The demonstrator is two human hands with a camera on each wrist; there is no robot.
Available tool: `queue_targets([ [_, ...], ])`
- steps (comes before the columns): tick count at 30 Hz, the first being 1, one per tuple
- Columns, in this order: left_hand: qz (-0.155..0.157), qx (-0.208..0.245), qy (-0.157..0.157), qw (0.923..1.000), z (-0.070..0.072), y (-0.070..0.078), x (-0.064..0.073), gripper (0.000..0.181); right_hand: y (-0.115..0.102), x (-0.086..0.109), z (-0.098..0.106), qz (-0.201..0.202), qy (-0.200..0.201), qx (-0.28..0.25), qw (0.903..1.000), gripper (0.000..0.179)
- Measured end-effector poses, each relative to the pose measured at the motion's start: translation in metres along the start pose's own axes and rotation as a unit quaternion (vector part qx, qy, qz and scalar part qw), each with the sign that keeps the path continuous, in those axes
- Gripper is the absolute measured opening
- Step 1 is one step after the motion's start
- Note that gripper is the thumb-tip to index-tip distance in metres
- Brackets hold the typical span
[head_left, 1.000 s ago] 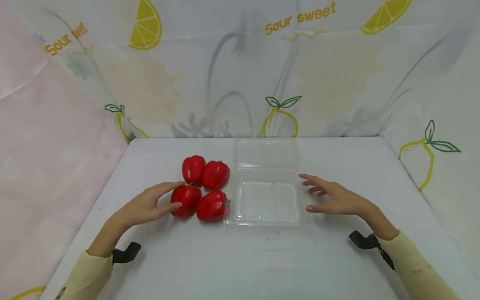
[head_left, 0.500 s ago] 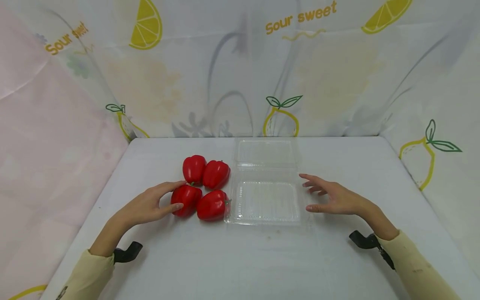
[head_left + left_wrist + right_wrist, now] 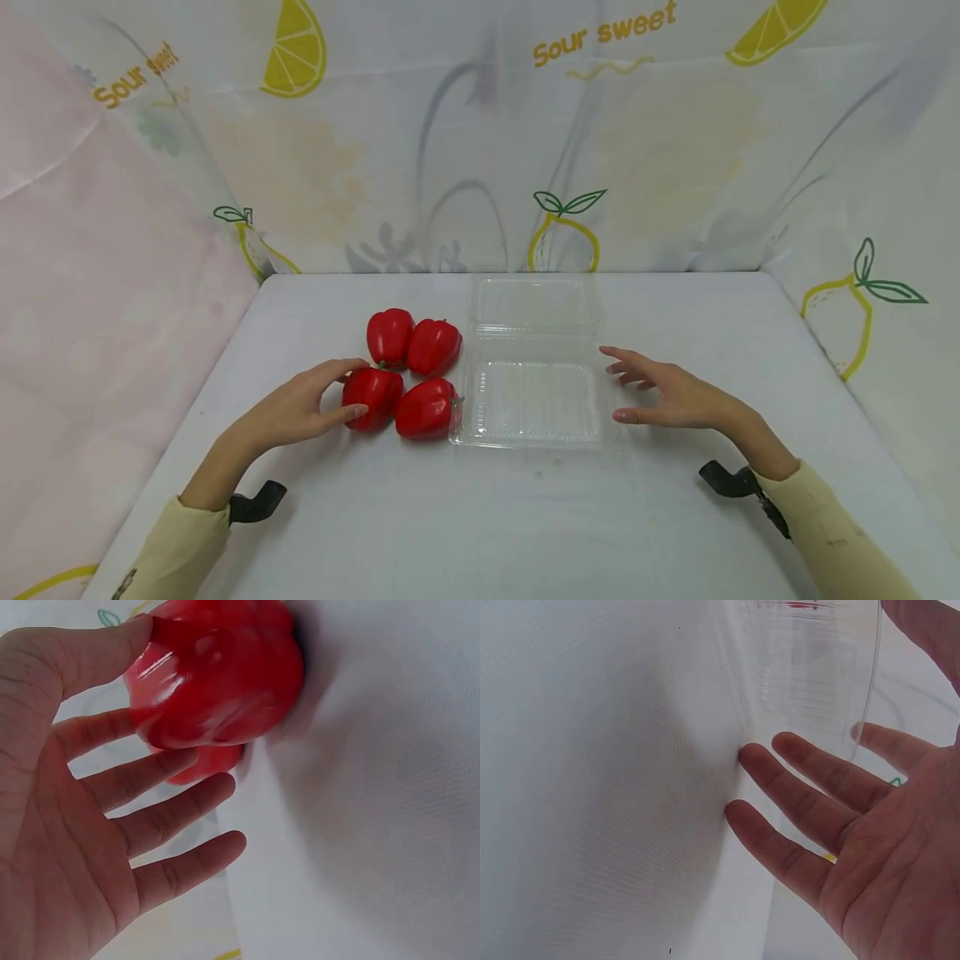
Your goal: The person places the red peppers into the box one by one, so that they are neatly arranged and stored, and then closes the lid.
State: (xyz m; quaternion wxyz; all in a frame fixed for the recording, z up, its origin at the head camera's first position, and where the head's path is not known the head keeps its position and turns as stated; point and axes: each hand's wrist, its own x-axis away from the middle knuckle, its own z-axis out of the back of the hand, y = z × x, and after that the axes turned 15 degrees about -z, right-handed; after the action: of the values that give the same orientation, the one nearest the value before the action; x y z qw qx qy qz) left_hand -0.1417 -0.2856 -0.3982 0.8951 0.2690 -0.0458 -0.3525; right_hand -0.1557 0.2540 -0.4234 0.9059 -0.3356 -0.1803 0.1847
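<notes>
Several red bell peppers stand in a cluster on the white table, left of a clear plastic clamshell box. My left hand reaches to the near-left pepper, thumb at its near side and index finger at its far side. In the left wrist view the thumb overlaps that pepper's edge, and the other fingers spread out loosely. My right hand is beside the box's right edge, fingers extended and holding nothing. Two of its fingertips come right down at the tabletop in the right wrist view.
The box's lid lies folded back toward the rear of the white table. Beside the near-left pepper sits another pepper, its stem at the box's left rim. Two more peppers stand behind. Printed cloth hangs behind the table.
My left hand's fingers bend slightly more at the far side of the near-left pepper. My right hand, the peppers and the box stay where they were; the head view shifts very slightly.
</notes>
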Motion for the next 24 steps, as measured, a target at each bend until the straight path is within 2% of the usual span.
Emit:
queue_targets([
  [10, 0.017, -0.001, 0.003, 0.9998, 0.0004, 0.0006, -0.0027, 0.058, 0.003, -0.0001, -0.0002, 0.001, 0.004, 0.0, 1.0, 0.087],
  [17, 0.022, -0.018, 0.02, 0.9994, 0.0011, -0.0029, -0.0007, 0.052, 0.0004, 0.0008, -0.0002, -0.003, -0.002, -0.006, 1.0, 0.086],
  [24, 0.026, -0.046, 0.043, 0.9977, -0.001, -0.0071, 0.0014, 0.063, 0.0004, 0.0011, -0.0005, -0.004, -0.004, -0.006, 1.0, 0.086],
])
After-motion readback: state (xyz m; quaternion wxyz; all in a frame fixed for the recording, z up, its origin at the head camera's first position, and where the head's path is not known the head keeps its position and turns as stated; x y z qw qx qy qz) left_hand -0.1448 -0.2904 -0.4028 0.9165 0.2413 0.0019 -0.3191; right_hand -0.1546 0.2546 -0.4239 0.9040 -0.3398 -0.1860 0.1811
